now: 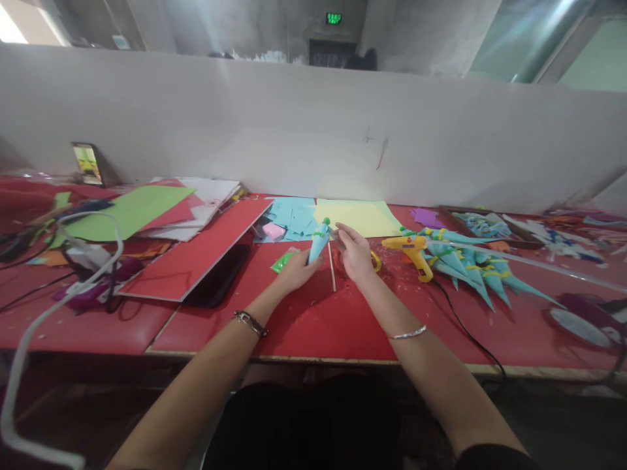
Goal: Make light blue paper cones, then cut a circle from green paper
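1. The left hand [296, 271] is closed around a light-blue paper cone with green trim [319, 243], its wide, green-topped end pointing away from the person.
2. The right hand [356, 253] has its fingers bent at the upper right side of the cone; whether they pinch anything cannot be told.
3. Between the 2 hands, just right of the left-hand grip, 1 thin, pale, straight stick [332, 271] lies on the red tabletop [318, 326].
4. Just left of the grip is a small bright-green packet [281, 262].
5. Beyond the grip lie light-blue paper pieces [291, 212] and a pale-yellow paper sheet [362, 219].
6. Right of both hands are a yellow plastic glue gun [410, 248] and, farther right, a pile of light-blue paper cones with yellow bands [470, 264].
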Tool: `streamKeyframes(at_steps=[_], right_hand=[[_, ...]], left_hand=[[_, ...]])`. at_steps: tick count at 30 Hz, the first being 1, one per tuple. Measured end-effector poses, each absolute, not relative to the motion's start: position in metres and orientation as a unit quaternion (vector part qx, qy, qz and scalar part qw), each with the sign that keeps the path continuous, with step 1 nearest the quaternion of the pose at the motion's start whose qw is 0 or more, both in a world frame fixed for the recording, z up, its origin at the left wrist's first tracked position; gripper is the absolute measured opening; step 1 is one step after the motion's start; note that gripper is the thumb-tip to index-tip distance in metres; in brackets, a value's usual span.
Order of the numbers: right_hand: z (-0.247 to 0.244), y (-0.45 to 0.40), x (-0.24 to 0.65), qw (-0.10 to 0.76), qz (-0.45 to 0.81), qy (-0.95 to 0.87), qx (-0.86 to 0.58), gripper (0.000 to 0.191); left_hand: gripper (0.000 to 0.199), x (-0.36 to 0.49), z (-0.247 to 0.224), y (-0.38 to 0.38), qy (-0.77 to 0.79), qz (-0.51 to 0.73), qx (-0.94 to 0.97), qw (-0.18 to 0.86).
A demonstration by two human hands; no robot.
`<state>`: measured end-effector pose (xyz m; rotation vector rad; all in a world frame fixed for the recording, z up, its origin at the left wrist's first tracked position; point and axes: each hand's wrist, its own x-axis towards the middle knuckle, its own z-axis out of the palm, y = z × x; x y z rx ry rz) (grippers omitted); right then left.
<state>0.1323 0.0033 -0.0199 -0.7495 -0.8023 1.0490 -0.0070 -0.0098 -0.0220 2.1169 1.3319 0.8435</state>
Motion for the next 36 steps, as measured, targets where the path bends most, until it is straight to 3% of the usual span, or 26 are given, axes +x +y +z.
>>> streamKeyframes(at_steps=[10,17,29,36], right_hand=[[-0.013,-0.004,0.132,0.725,0.306,-0.475,-0.395,0.013],[-0.013,-0.005,0.130,0.725,0.342,-0.475,-0.363,0.015],[-0.012,-0.006,0.128,0.686,0.347,-0.522,-0.370,0.011],[-0.010,-0.011,0.127,0.681,0.328,-0.543,-0.366,0.007]], left_hand=[[0.027,-0.007,-0.022,-0.009,0.481,0.344,0.756,0.282],[0.027,-0.007,-0.018,-0.011,0.480,0.354,0.739,0.313],[0.035,-0.007,-0.022,-0.011,0.402,0.364,0.683,0.490],[0.041,-0.008,-0.022,-0.012,0.387,0.332,0.720,0.470]])
